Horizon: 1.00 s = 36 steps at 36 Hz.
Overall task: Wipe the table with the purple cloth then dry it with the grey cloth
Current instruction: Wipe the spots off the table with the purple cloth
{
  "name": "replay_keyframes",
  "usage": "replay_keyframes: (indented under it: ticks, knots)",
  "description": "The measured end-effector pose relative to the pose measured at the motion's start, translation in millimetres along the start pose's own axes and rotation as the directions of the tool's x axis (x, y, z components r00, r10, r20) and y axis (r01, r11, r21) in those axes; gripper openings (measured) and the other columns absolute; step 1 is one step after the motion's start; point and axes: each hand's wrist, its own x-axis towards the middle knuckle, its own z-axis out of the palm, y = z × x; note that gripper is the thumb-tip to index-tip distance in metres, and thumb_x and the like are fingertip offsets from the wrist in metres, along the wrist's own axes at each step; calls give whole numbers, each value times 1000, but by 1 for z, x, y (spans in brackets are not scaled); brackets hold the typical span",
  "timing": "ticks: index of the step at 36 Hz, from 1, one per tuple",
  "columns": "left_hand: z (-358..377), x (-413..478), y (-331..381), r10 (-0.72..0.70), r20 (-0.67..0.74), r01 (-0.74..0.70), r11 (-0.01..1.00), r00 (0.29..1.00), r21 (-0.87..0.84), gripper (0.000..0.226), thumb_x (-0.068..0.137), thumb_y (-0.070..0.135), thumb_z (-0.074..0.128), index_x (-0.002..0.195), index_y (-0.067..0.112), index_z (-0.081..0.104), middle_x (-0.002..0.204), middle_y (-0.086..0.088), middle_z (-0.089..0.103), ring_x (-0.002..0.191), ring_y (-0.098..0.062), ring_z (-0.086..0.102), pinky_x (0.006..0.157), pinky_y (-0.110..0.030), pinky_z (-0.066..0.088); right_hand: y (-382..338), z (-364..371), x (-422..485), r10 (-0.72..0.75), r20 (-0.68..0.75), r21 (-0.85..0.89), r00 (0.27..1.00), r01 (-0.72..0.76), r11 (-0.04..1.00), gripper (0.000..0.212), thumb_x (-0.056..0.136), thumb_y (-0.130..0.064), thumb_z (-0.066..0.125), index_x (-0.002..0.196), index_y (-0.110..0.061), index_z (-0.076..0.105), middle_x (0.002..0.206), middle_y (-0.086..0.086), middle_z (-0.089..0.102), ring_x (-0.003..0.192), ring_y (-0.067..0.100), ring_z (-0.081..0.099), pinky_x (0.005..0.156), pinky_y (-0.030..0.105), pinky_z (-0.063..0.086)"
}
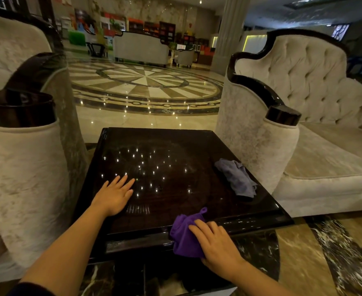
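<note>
table point(175, 146) between armchairs point(304, 92) | grey cloth point(236, 177) right | right hand point(216, 242) on purple cloth point(184, 236)

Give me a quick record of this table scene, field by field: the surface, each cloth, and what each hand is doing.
surface: dark glossy wooden table, between two pale upholstered armchairs
purple cloth: bunched, draped over the table's near edge
grey cloth: crumpled, on the table's right side, untouched
right hand: pressing on the purple cloth
left hand: flat on the tabletop, fingers spread, empty
stage: wiping; drying not begun
</note>
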Motion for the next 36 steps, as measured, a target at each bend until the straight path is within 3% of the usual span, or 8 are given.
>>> replay_keyframes:
  ticks: [5,9,12,15,17,27,36]
  knots:
    - [-1,-1,1,-2,-1,2,1000,1000,5,51,100,39,13,148,27,1,159,-1,-2,146,-18,-5,119,-41,2,1,-6,0,-21,93,-30,995,24,999,101,18,-51,84,113,-23,63,111,-7,70,71,9,66,53,15,51]
    - [-1,-1,2,-4,8,4,1000,1000,8,51,100,39,13,148,27,0,159,-1,-3,146,-19,-5,119,-41,1,5,-15,-1,-27,114,0,993,27,1000,97,24,-53,81,115,-26,61,113,-11,68,73,2,64,56,9,49]
    - [-2,0,2,-10,14,10,1000,1000,11,51,100,40,14,148,27,0,159,-1,-3,146,-19,-5,119,-41,1,8,-24,-2,-14,95,128,995,2,992,94,45,-50,78,128,-20,48,127,-4,59,90,5,63,71,11,52]
    - [-2,1,1,-12,24,11,1000,1000,15,51,100,40,14,148,28,0,159,-1,-3,146,-19,-5,119,-41,2,10,-19,4,-42,48,329,998,24,944,79,81,-29,58,144,-19,12,153,3,21,123,21,40,102,28,37]
    - [-3,2,1,-14,35,13,1000,999,16,52,100,40,15,148,28,0,159,-1,-3,146,-19,-5,119,-41,2,8,-19,12,-5,-1,392,1000,5,920,75,86,-28,52,144,-21,5,155,1,12,127,21,32,104,29,32]
    - [-17,17,10,-6,32,5,999,999,39,53,99,43,16,148,30,1,159,0,-5,146,-19,-5,118,-43,2,20,-35,63,77,-141,377,987,-18,926,67,89,-38,53,143,-15,20,149,9,27,126,27,36,100,36,40]
    - [-22,60,42,51,-30,-49,998,998,48,54,98,45,16,148,30,0,159,-1,-4,146,-20,-4,118,-44,2,74,-43,117,234,-211,277,949,-172,945,49,89,-36,53,135,-26,39,144,13,34,122,32,38,94,39,42]
